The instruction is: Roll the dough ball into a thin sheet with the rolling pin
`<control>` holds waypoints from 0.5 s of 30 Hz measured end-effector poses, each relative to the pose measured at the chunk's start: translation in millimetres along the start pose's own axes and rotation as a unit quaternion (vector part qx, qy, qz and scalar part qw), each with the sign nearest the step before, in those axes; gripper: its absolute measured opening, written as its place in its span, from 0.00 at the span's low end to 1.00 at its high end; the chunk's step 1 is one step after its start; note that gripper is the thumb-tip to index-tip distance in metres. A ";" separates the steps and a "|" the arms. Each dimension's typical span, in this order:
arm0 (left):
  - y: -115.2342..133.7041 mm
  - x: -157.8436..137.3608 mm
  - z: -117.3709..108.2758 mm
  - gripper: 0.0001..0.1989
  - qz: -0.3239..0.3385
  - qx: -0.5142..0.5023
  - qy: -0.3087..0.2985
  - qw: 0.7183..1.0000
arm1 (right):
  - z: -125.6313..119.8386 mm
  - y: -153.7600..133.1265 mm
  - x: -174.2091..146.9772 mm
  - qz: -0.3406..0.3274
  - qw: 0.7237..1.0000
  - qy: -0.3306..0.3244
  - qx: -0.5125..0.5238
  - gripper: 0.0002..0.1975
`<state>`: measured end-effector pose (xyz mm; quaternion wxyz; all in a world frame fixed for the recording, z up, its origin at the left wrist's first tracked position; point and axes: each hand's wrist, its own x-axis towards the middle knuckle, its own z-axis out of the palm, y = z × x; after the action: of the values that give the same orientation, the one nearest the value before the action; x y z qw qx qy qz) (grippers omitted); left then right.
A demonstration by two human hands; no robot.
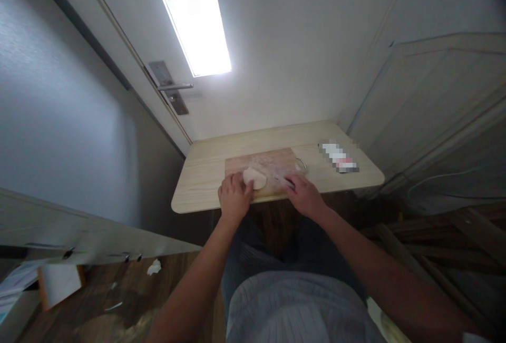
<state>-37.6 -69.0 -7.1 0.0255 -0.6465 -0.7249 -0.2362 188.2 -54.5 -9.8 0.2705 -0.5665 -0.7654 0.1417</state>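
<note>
A pale, rounded piece of dough (pixel 255 178) lies on a wooden cutting board (pixel 237 164) dusted with flour. My left hand (pixel 234 195) is at the dough's left edge, thumb and fingers closed on it against the board. Near the board's right front corner, my right hand (pixel 304 195) is wrapped around the dark handle of what looks like a knife (pixel 283 180). Its light blade points left toward the dough, apart from it. Most of the handle is hidden in my fingers.
The board rests on a small light wood table (pixel 197 185) against a door with a metal handle (pixel 174 87). A blurred-out phone-like item (pixel 338 156) lies at the table's right. A metal ring (pixel 302 164) sticks out from the board's right side. Crumpled paper (pixel 154 267) is on the floor.
</note>
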 end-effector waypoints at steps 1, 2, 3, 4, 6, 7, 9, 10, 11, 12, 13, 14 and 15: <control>4.3 -0.2 0.2 0.26 0.005 0.012 -0.018 1.000 | 0.5 4.5 1.3 0.026 0.999 0.006 0.026 0.15; 8.8 0.2 0.5 0.27 0.013 0.023 -0.035 0.999 | 1.0 8.0 3.2 0.050 0.997 0.010 0.050 0.16; 13.1 1.2 0.8 0.28 0.022 0.032 -0.050 0.998 | 1.3 10.5 5.4 0.070 0.995 0.012 0.071 0.16; 16.8 3.0 1.2 0.30 0.029 0.038 -0.061 0.997 | 1.5 12.2 7.8 0.087 0.992 0.012 0.089 0.16; 21.8 9.2 1.9 0.31 0.041 0.038 -0.072 0.996 | 1.0 13.9 12.1 0.110 0.988 0.009 0.112 0.15; 22.7 13.6 2.2 0.31 0.051 0.029 -0.077 0.995 | 0.5 14.6 13.8 0.120 0.986 0.006 0.117 0.16; 21.7 24.6 3.1 0.33 0.073 -0.002 -0.104 0.992 | -0.9 16.4 16.0 0.128 0.984 -0.003 0.126 0.16; 19.9 30.9 3.6 0.34 0.089 -0.022 -0.125 0.988 | -1.6 17.6 16.7 0.128 0.983 -0.008 0.129 0.17; 17.4 37.3 4.1 0.34 0.107 -0.042 -0.152 0.982 | -2.4 19.0 17.4 0.126 0.983 -0.013 0.133 0.17; 14.6 43.6 4.4 0.34 0.126 -0.059 -0.178 0.974 | -3.3 20.4 18.1 0.123 0.983 -0.019 0.137 0.17; 11.5 49.4 4.7 0.34 0.144 -0.072 -0.198 0.967 | -4.1 21.7 18.9 0.120 0.983 -0.024 0.140 0.17; 8.4 54.3 4.8 0.33 0.162 -0.080 -0.212 0.961 | -4.9 22.8 19.9 0.118 0.983 -0.030 0.141 0.17; 5.5 58.0 4.6 0.33 0.176 -0.083 -0.219 0.956 | -5.7 23.6 21.0 0.115 0.983 -0.036 0.141 0.17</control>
<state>-40.6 -13.4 10.4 -0.1463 -0.7997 -0.5652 -0.1403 205.7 -27.6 -12.2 0.3020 -0.6013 -0.6767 0.2988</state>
